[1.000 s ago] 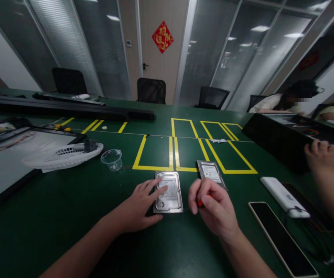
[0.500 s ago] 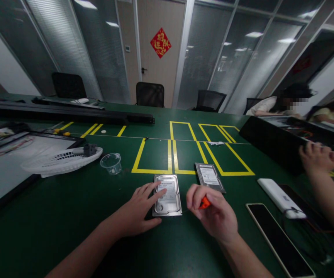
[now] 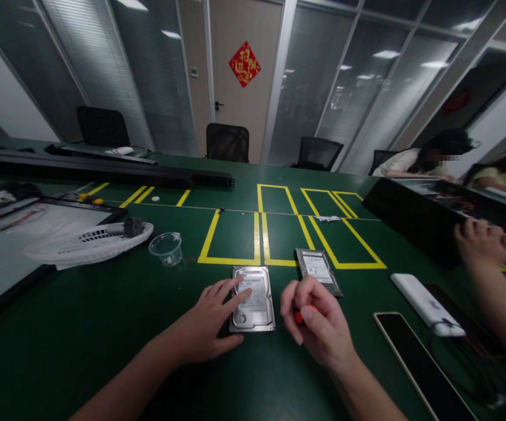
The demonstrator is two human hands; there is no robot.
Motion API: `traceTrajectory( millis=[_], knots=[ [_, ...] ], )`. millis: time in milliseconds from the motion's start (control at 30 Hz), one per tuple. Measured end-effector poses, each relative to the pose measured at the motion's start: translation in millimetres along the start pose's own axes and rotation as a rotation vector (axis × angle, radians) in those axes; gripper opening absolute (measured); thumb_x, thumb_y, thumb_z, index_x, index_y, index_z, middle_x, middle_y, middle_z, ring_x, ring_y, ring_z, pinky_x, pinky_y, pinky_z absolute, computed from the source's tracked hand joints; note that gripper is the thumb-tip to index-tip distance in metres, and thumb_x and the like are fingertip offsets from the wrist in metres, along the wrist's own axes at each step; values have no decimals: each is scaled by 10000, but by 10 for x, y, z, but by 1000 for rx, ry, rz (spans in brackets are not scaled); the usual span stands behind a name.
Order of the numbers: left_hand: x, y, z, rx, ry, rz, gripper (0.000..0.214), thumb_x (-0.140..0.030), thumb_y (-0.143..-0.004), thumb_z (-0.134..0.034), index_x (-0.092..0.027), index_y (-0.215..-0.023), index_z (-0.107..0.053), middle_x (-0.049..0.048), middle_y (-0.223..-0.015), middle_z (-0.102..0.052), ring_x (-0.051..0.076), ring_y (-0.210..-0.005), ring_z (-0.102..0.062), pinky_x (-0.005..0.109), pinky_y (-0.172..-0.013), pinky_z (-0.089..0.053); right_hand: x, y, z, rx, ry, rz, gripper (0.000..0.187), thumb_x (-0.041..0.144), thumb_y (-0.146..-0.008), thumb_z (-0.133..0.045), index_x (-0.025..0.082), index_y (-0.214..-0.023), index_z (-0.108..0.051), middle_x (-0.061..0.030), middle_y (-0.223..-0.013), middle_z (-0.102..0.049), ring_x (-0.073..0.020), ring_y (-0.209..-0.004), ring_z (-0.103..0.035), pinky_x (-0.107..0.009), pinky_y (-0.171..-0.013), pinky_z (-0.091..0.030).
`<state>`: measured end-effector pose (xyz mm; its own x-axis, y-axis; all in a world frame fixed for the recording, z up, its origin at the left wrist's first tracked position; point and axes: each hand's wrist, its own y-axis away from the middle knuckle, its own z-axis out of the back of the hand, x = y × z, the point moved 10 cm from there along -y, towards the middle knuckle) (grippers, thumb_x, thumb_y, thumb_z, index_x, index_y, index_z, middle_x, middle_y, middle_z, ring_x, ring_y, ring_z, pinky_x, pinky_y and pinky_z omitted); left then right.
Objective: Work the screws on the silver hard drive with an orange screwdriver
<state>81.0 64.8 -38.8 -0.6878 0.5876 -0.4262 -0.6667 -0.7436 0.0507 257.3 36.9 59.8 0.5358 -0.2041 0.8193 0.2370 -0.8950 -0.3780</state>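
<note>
A silver hard drive (image 3: 259, 310) lies flat on the green table, its label facing up. My left hand (image 3: 209, 318) rests at its left side, fingers spread, with the fingertips on the label. To the right of the drive, my right hand (image 3: 318, 321) is closed around a screwdriver (image 3: 299, 316) with an orange handle. Most of the handle is hidden by the fingers, and the thin shaft, pointing towards the drive's right edge, is hard to make out. Beyond my right hand lies a second hard drive (image 3: 318, 268).
A clear plastic cup (image 3: 166, 249) and a white racket-shaped tray (image 3: 77, 250) stand left. At right are a phone (image 3: 423, 368), a white power bank (image 3: 428, 304) with cables, and another person's hand (image 3: 483, 242) by a black case (image 3: 410, 219). Yellow tape (image 3: 230, 259) marks the table.
My right hand has turned and shifted slightly, so the orange handle shows lower and further left between the fingers. My left hand stays on the drive.
</note>
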Motion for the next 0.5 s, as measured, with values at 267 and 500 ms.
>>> traceTrajectory(
  millis=[267,500],
  knots=[
    [-4,-12,12,-2,18,3,1006,-387,-965,-839,-410,-1813,-297,73,-1903,-195,450,-1715,-240,703,-1348,-276,24,11,-8,-40,-2,-18,293,421,-1145,-600,195,-1028,-746,-55,-920,-741,-105,-575,-441,-289,-574,-307],
    [10,-12,1,9,23,4,989,-389,-969,-829,-412,-1811,-310,74,-1900,-206,445,-1717,-242,704,-1349,-275,13,4,-17,-14,12,-39,399,404,-1136,-572,156,-940,-816,-75,-884,-702,-139,-615,-462,-319,-595,-321]
  ],
)
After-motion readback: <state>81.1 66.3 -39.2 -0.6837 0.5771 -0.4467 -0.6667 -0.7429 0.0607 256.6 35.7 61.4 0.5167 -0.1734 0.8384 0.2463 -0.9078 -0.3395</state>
